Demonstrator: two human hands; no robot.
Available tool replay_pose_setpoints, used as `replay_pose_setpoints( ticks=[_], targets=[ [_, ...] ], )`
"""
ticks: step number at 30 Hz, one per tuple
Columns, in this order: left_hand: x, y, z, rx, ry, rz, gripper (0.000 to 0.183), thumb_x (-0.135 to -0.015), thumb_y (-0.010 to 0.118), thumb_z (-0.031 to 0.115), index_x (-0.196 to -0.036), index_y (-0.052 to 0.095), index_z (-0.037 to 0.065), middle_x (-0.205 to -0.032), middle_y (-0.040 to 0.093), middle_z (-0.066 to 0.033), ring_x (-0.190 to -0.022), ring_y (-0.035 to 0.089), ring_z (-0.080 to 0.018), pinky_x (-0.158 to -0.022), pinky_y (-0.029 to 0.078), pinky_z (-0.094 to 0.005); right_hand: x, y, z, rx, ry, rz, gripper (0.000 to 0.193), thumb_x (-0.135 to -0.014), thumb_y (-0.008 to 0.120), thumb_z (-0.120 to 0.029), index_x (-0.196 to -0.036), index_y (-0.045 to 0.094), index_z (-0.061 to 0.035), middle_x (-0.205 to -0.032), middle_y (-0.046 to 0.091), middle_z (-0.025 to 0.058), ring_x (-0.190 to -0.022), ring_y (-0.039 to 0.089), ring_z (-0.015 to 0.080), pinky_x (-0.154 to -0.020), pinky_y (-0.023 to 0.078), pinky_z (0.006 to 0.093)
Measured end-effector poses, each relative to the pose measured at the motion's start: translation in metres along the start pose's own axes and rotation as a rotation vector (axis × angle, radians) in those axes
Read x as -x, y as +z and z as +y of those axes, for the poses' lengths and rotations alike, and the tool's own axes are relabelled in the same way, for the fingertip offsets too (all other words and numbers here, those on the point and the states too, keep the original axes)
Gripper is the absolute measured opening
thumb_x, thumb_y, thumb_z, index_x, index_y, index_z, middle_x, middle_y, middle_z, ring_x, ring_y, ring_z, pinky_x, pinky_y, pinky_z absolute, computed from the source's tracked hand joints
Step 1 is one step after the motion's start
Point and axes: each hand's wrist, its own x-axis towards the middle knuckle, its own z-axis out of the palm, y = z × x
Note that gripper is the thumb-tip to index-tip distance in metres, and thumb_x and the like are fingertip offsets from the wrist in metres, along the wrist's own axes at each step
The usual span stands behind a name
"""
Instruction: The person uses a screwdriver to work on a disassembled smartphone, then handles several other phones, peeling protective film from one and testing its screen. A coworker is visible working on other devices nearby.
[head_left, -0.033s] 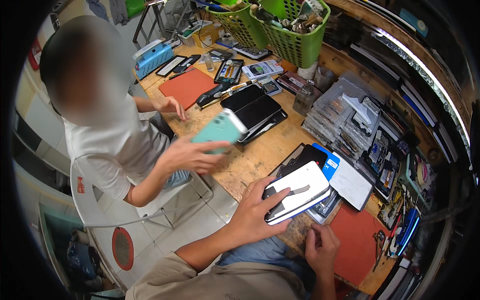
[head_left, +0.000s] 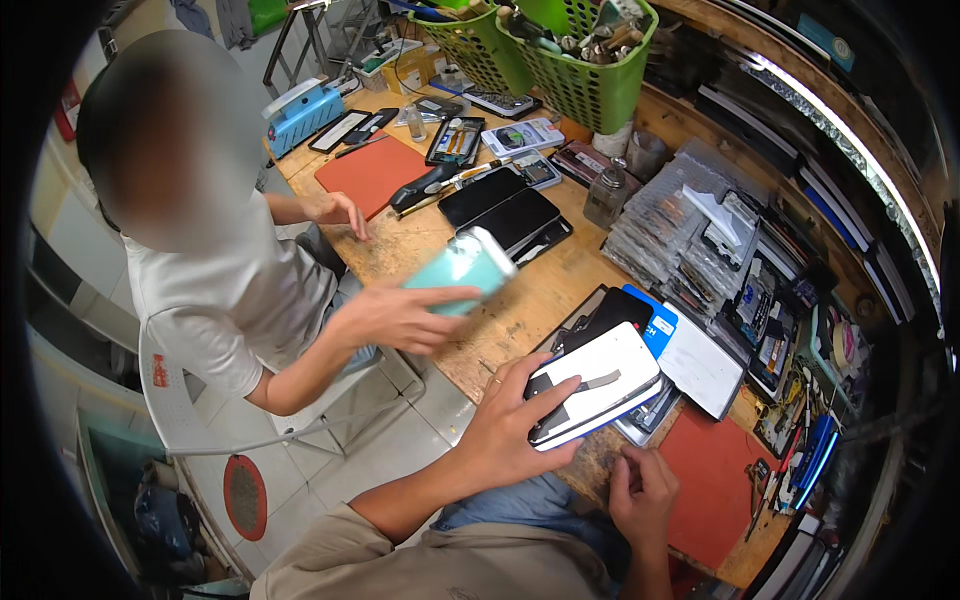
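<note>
My left hand (head_left: pixel 520 400) is closed around a white phone (head_left: pixel 610 375), tilted above the table's near edge. Its upward face is white with a dark grey patch and a narrow dark strip, and my thumb lies across it. My right hand (head_left: pixel 643 495) rests at the table edge beside a red mat (head_left: pixel 710 485), its fingers curled in and nothing visible in them. Across from me, a co-worker's hand (head_left: pixel 400 318) holds out a mint green phone (head_left: pixel 462 272), blurred by motion. That person's other hand (head_left: pixel 345 213) hangs over the table edge.
Black phones (head_left: pixel 500 210) lie mid-table. Behind them stand a glass jar (head_left: pixel 606 195), a pile of bubble-wrapped parts (head_left: pixel 665 220) and green baskets (head_left: pixel 590 85) of tools. Opened phones and a white panel (head_left: pixel 705 370) are right of my left hand. Screwdrivers and tweezers (head_left: pixel 810 450) lie far right.
The co-worker's hand has moved right, toward me, with the mint green phone, which has tilted. Both my hands and the white phone have stayed in place.
</note>
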Motion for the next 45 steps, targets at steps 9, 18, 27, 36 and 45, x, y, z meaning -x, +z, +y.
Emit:
replay_pose_setpoints(
  ticks=[9,18,27,36,45],
  targets=[
    [-0.024,-0.032,0.008,-0.031,0.075,0.023,0.068,-0.069,0.091,0.025,-0.132,0.072,0.007,-0.14,0.053,-0.0257,-0.129,0.054,-0.0439,-0.108,0.046,-0.0479,-0.007,-0.001,0.004,0.002,-0.011,-0.02,0.009,-0.089,0.071,0.001,-0.098,0.07,0.0001,-0.081,0.066,0.0102,-0.056,0.063,0.0194,-0.051,0.05,0.0329],
    [-0.091,-0.135,-0.062,-0.294,-0.086,0.284,0.064,-0.074,0.089,0.025,-0.133,0.07,0.006,-0.138,0.06,-0.0206,-0.128,0.059,-0.0315,-0.109,0.047,-0.0409,-0.006,-0.001,0.007,-0.03,-0.027,-0.01,0.009,-0.087,0.072,0.0,-0.096,0.07,-0.0012,-0.077,0.065,0.0095,-0.057,0.065,0.0201,-0.051,0.05,0.0337],
    [-0.176,-0.208,-0.234,-0.46,-0.428,0.324,0.064,-0.083,0.084,0.033,-0.134,0.066,0.0,-0.096,0.073,-0.0157,-0.07,0.068,-0.0185,-0.062,0.055,-0.0324,-0.009,-0.002,0.004,-0.05,-0.028,-0.014,0.01,-0.086,0.072,0.001,-0.096,0.07,-0.0015,-0.076,0.065,0.0094,-0.056,0.066,0.0207,-0.05,0.051,0.0335],
    [-0.205,-0.193,-0.309,-0.745,-0.691,0.433,0.08,-0.069,0.082,0.051,-0.137,0.066,0.011,-0.133,0.07,-0.0203,-0.125,0.065,-0.0382,-0.104,0.051,-0.0518,-0.01,0.0,0.007,-0.069,-0.037,0.022,0.006,-0.088,0.072,0.002,-0.094,0.071,0.0001,-0.072,0.062,0.0076,-0.053,0.058,0.0145,-0.05,0.044,0.0297],
    [-0.202,-0.168,-0.269,-0.9,-0.563,0.508,0.063,-0.086,0.078,0.051,-0.13,0.068,0.006,-0.132,0.066,-0.0218,-0.128,0.058,-0.0399,-0.106,0.046,-0.0504,-0.01,-0.001,0.009,-0.053,0.009,-0.018,0.01,-0.086,0.073,-0.001,-0.096,0.072,-0.0032,-0.073,0.064,0.0073,-0.056,0.064,0.0195,-0.051,0.049,0.032]
  ],
)
